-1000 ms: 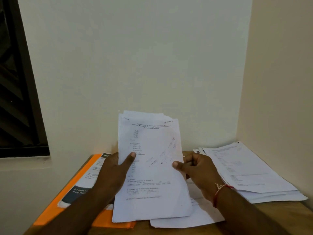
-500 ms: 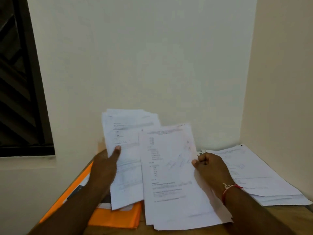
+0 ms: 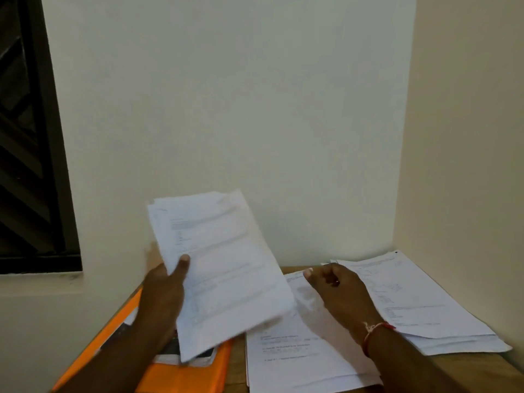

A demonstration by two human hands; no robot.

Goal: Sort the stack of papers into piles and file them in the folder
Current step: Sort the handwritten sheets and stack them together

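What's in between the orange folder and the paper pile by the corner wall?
Another pile of printed papers, lying flat on the wooden table. The right hand is over its far end. The head view shows it.

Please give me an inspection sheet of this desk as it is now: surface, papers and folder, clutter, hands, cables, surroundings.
Surface: wooden table, set in a wall corner.
Job's things: stack held up; middle pile and right pile lying flat; orange folder at the left.
Clutter: printed booklet on the folder, partly hidden.
Hands: left hand grips the stack, thumb on its front; right hand is over the middle pile, fingers loosely curled, holding nothing.
Cables: nothing seen.
Surroundings: plain walls; dark window at the left.
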